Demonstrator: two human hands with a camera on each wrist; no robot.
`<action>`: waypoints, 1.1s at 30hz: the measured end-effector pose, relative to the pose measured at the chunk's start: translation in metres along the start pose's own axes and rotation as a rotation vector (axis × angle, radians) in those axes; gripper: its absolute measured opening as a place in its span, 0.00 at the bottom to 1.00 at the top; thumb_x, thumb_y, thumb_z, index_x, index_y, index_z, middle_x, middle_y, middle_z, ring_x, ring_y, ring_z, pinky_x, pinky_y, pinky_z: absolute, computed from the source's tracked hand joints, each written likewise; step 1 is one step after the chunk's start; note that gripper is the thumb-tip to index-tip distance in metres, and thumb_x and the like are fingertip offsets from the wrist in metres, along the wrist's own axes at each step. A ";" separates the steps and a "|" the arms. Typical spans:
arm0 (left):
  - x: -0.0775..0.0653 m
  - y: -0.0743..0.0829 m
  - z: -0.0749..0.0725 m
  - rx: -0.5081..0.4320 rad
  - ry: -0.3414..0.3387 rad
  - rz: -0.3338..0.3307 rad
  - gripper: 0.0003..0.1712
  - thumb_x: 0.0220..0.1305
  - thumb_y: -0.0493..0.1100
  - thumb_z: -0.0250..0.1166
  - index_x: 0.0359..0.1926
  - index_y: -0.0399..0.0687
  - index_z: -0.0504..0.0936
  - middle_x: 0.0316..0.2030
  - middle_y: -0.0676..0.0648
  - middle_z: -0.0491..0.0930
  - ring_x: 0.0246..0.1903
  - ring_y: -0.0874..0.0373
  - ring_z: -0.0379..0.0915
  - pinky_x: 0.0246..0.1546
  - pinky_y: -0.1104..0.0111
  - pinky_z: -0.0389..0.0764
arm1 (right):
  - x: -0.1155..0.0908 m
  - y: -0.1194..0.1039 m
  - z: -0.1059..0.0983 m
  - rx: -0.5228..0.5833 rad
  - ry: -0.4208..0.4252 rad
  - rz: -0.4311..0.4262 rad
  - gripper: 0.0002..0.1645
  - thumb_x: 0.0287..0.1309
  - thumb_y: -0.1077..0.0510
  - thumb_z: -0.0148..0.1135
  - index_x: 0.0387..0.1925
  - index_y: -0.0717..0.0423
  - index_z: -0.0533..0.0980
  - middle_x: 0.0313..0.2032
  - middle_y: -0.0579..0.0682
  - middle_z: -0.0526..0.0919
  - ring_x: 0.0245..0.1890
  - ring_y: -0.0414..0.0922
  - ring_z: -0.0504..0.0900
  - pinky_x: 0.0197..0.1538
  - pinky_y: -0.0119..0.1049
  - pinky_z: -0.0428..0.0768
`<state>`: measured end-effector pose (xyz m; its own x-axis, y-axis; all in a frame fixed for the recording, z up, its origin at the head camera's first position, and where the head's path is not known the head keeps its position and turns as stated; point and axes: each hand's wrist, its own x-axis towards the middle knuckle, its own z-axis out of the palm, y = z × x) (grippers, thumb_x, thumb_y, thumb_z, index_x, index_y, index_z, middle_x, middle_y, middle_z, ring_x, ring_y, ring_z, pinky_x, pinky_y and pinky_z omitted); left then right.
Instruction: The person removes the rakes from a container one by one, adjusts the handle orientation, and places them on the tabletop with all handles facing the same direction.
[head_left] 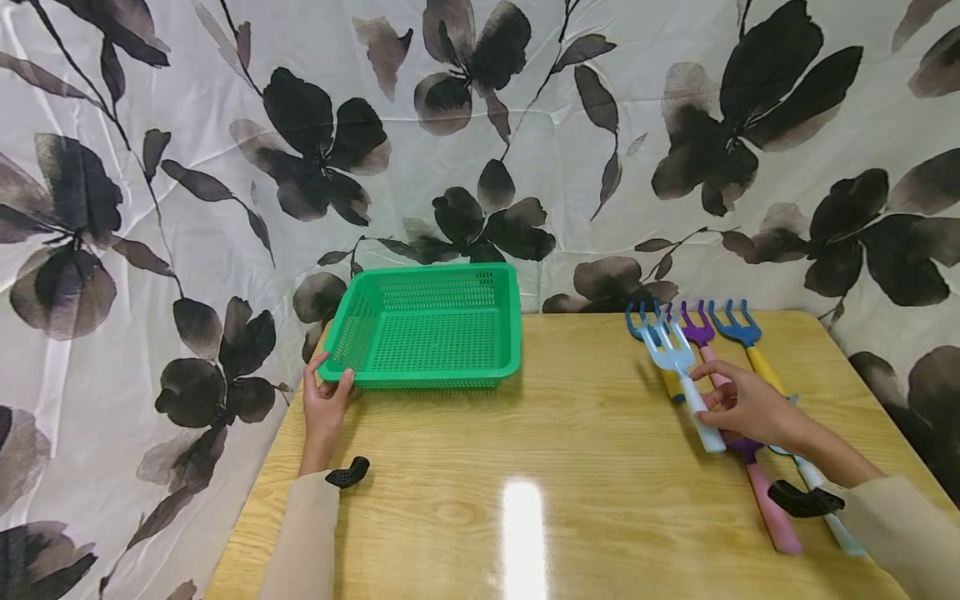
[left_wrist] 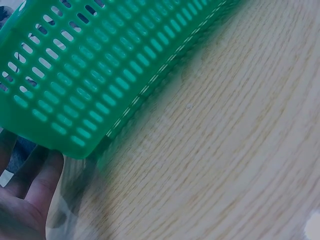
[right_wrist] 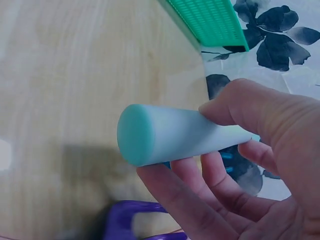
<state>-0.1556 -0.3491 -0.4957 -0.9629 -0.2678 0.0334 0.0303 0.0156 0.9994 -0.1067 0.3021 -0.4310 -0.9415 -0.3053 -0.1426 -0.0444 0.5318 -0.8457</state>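
At the table's back left lies a green plastic basket with slotted walls. My left hand grips its near left corner, thumb on the front side and fingers around the left; in the left wrist view the fingers meet the basket's corner. On the right, my right hand pinches a light blue hand rake by its whitish handle, tines pointing away. The right wrist view shows the thumb on one side of the handle and the fingers on the other. The held rake hangs over other rakes.
Around my right hand lie several more rakes: a blue one with a yellow handle, a purple one, a pink-handled one and another light blue one. Behind the wooden table hangs a floral cloth.
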 end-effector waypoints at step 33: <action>0.003 -0.006 0.002 -0.006 0.028 0.012 0.39 0.73 0.46 0.66 0.78 0.58 0.58 0.66 0.33 0.72 0.58 0.62 0.74 0.52 0.79 0.77 | -0.067 0.006 0.049 -0.162 0.019 0.265 0.32 0.54 0.60 0.77 0.58 0.60 0.71 0.27 0.49 0.79 0.24 0.44 0.77 0.25 0.36 0.76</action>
<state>-0.1589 -0.3481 -0.5012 -0.9546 -0.2946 0.0451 0.0432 0.0131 0.9990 -0.0278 0.2870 -0.4518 -0.9335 -0.1248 -0.3363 0.1525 0.7106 -0.6869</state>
